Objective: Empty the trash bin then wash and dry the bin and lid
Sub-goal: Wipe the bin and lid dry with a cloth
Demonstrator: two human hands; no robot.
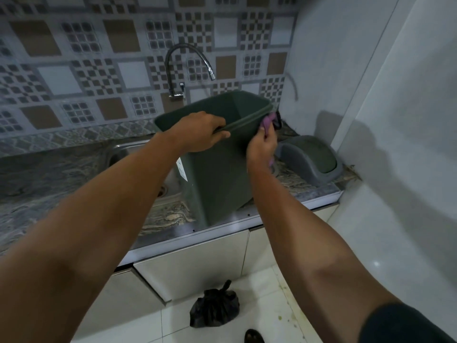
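My left hand (pixel 200 131) grips the near rim of the green bin (pixel 217 169), fingers curled over the edge. My right hand (pixel 263 144) is closed on a purple cloth (pixel 268 121) pressed against the bin's right corner. The bin stands tilted on the counter (pixel 61 194) at the sink's (pixel 138 157) right end, its mouth turned away toward the tap (pixel 188 60).

Step in hand, as I judge it: drying the bin. To do it well I would hold the rim steady with the left hand, work the cloth along the rim and down each wall, then turn the bin to reach the far side and the floor inside.

Contents: the bin's interior shows only its upper far walls, which look bare; I cannot see its bottom. The lid (pixel 311 157) lies on the counter just right of the bin. A knotted black bag (pixel 214 309), apparently the emptied trash, sits on the floor (pixel 272 305) below the cabinet (pixel 197 263).
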